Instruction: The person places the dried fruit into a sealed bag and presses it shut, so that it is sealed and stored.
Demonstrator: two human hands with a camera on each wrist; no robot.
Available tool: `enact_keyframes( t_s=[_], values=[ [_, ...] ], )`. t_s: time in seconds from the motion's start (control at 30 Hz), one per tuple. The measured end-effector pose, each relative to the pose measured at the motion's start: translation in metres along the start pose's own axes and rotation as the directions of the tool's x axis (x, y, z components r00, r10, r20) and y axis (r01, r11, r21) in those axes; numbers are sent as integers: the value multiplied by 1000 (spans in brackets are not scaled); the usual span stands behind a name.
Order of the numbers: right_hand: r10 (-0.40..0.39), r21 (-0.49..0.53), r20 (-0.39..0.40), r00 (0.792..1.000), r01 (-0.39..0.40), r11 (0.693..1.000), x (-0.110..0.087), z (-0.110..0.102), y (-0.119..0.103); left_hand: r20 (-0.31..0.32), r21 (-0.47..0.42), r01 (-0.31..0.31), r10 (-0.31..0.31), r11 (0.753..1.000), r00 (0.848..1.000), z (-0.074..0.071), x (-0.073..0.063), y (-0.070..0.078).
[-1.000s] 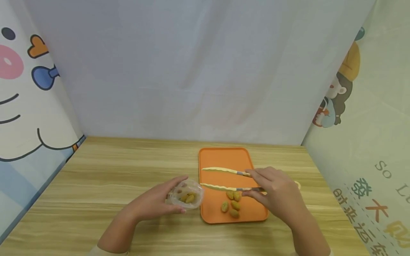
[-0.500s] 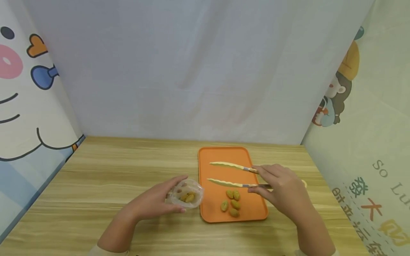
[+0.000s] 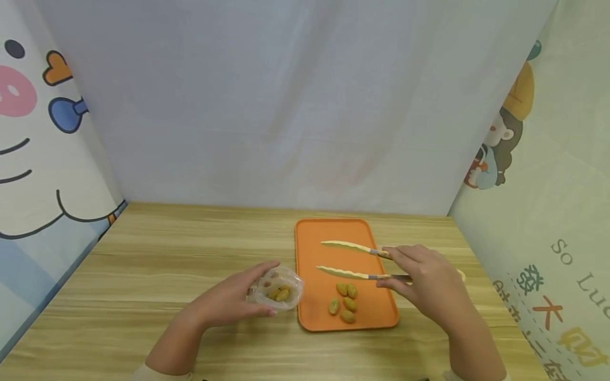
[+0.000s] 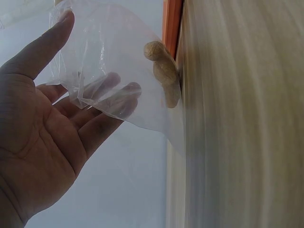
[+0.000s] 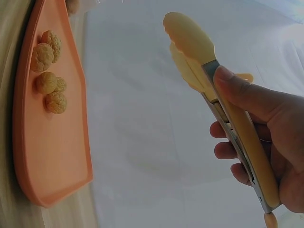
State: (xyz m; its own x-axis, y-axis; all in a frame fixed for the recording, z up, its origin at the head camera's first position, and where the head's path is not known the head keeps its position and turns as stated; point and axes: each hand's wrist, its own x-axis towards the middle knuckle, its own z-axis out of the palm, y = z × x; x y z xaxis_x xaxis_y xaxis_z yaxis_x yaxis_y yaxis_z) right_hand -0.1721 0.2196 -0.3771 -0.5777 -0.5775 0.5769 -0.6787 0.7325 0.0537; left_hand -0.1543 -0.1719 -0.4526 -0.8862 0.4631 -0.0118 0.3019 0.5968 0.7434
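My left hand (image 3: 233, 299) holds a clear plastic bag (image 4: 114, 33), thumb on one side and fingers on the other, its mouth spread wide. Several golden-brown oval pieces (image 4: 165, 71) lie in the bag's bottom, close to the table. My right hand (image 3: 426, 280) grips tongs (image 3: 348, 245) with cream-yellow scalloped tips and metal-backed handles. In the head view their arms stand apart above the orange tray (image 3: 326, 230), with nothing between the tips. Several similar pieces (image 3: 350, 304) lie on the tray's near half, below the tongs.
The wood-grain table (image 3: 181, 243) stretches left of the tray. A pale cloth (image 3: 295, 106) hangs along the table's far edge, and printed cartoon sheets (image 3: 33, 143) flank both sides. The tray has a low raised rim.
My right hand has drawn the tongs to the right, away from the bag, with their arms still spread. The left hand, the bag and the pieces on the tray stay where they were.
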Motion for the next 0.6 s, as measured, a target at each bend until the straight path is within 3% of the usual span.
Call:
enact_keyframes(
  t_s=[0.37, 0.6],
  values=[
    [48, -12, 81, 996, -47, 999, -4, -5, 2, -3, 3, 19, -19, 1000, 1000, 0, -1, 1],
    [127, -5, 205, 970, -129, 992, -5, -9, 3, -3, 0, 30, -30, 1000, 1000, 0, -1, 2]
  ],
)
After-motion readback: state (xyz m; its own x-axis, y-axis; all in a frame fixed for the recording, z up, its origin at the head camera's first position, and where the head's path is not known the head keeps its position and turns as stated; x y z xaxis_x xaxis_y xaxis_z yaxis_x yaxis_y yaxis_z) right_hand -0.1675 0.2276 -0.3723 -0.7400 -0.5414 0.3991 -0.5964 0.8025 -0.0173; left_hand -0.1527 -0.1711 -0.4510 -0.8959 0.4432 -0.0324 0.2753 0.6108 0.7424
